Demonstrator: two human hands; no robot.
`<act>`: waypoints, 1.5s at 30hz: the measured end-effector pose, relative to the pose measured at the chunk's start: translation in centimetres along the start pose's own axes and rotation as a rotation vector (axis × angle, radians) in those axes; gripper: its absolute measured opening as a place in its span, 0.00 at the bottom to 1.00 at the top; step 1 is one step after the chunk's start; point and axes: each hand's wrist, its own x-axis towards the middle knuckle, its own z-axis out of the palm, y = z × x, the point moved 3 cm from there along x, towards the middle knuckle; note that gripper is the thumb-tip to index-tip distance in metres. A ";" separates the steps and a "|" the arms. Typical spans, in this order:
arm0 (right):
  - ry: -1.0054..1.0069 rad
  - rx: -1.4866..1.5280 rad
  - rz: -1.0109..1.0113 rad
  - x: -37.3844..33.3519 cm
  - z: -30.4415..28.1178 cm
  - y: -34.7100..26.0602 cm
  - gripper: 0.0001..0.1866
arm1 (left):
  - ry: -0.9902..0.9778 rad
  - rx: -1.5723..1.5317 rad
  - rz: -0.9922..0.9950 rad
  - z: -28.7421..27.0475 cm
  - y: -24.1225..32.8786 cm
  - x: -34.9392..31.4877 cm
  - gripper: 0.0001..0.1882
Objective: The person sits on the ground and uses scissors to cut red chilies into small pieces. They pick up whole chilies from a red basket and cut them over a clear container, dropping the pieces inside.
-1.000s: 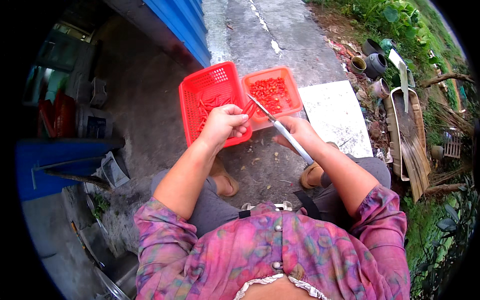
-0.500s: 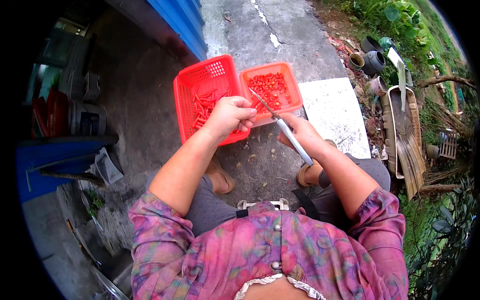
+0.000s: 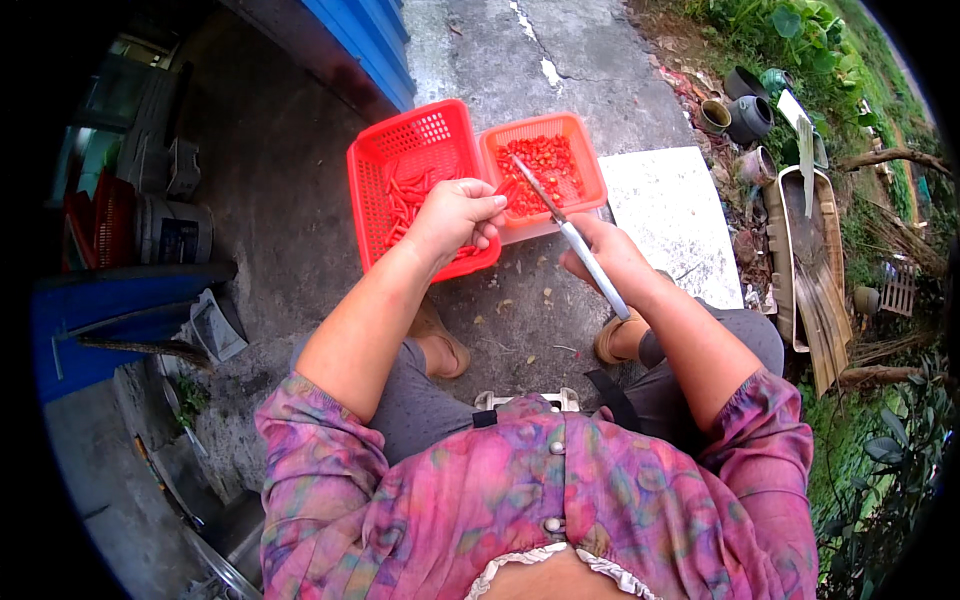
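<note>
My left hand (image 3: 459, 218) is closed in a pinch over the inner edges of two red baskets. A red chili pepper (image 3: 507, 187) pokes out from its fingertips. My right hand (image 3: 607, 258) grips a pair of scissors (image 3: 592, 266) with pale handles. The metal blades point away from me, over the right basket and close to the pepper. On the left is a deep red perforated basket (image 3: 369, 180) with whole red chilies (image 3: 405, 200) inside, partly hidden by my left hand. A shallower light-red basket (image 3: 595, 170) holds cut chili pieces (image 3: 552, 168).
A white board (image 3: 670, 220) lies right of the baskets on the concrete. Farther right stand old pots (image 3: 748, 120) and a long trough (image 3: 783, 250) beside plants. A blue metal panel (image 3: 360, 45) rises at far left. My feet (image 3: 440, 345) flank the ground before me.
My left hand has shifted slightly, and a red chili now shows at its fingertips. The scissors have tilted a little, their tip moving slightly right.
</note>
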 end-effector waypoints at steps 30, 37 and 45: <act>-0.020 -0.046 -0.021 0.9 0.3 1.8 0.19 | -0.080 0.141 0.007 0.3 -0.2 0.6 0.08; -0.066 0.005 0.018 0.2 0.1 0.3 0.21 | -0.167 0.180 -0.011 1.0 -0.2 0.2 0.08; 0.026 -0.049 -0.151 0.5 0.4 0.9 0.20 | -0.162 0.178 0.034 1.0 0.1 0.2 0.08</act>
